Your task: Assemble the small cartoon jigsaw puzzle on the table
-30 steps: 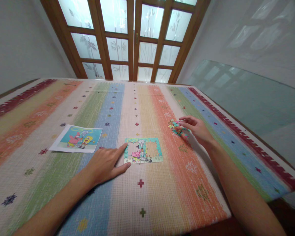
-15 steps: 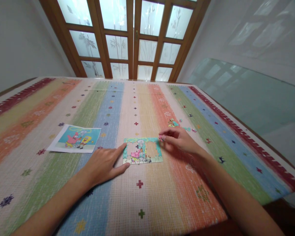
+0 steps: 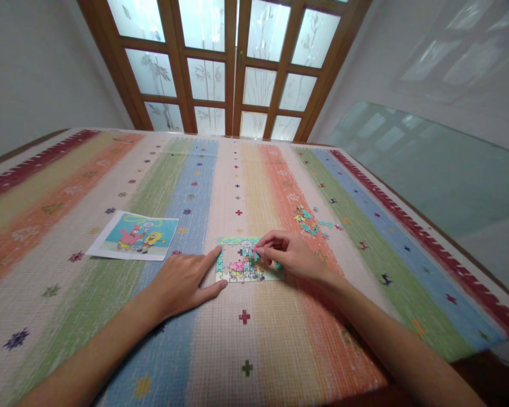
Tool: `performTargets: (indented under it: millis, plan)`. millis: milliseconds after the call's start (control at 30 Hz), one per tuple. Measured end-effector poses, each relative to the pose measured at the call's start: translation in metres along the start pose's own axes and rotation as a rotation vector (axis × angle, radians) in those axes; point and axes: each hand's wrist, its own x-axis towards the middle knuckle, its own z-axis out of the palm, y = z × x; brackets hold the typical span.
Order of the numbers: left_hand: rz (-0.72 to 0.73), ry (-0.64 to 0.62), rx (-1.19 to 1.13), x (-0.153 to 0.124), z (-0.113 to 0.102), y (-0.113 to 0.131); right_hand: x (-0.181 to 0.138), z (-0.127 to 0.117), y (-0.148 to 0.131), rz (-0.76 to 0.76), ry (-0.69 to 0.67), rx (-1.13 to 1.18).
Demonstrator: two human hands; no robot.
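A partly filled jigsaw puzzle (image 3: 236, 271) lies flat on the striped tablecloth, with a cartoon figure standing in its middle and gaps on its left side. My left hand (image 3: 190, 277) rests at the puzzle's left edge, thumb and index finger spread apart against the border. Over the puzzle's right half, my right hand (image 3: 286, 252) pinches a small pink puzzle piece (image 3: 259, 250) between thumb and fingertips. That hand hides much of the right side of the puzzle.
Left of the puzzle lies a printed reference picture (image 3: 138, 236) of cartoon characters. Loose puzzle pieces (image 3: 307, 220) sit in a pile beyond my right hand, a few of them scattered rightward. Wooden glass-paned doors (image 3: 233, 68) stand behind the table.
My right hand has moved left with the pink piece, from the puzzle's right edge to over its middle. More of the loose pile now shows. My left hand stays at the border.
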Motion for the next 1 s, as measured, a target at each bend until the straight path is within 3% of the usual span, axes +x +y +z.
performTargets:
  millis: [200,400,733,1000]
  plan:
    - [-0.018,-0.025,-0.021,0.0,-0.001,0.0,0.002,0.003,0.005,-0.015,0.006,-0.042]
    - [-0.043,-0.086,-0.015,0.001,-0.002,0.002,0.002,0.006,0.006,-0.084,-0.01,-0.294]
    - [0.003,0.032,-0.022,-0.001,0.0,0.001,0.005,0.011,0.008,-0.312,-0.104,-0.467]
    - [0.013,0.083,-0.03,-0.001,0.0,0.001,0.003,0.012,0.008,-0.218,-0.116,-0.375]
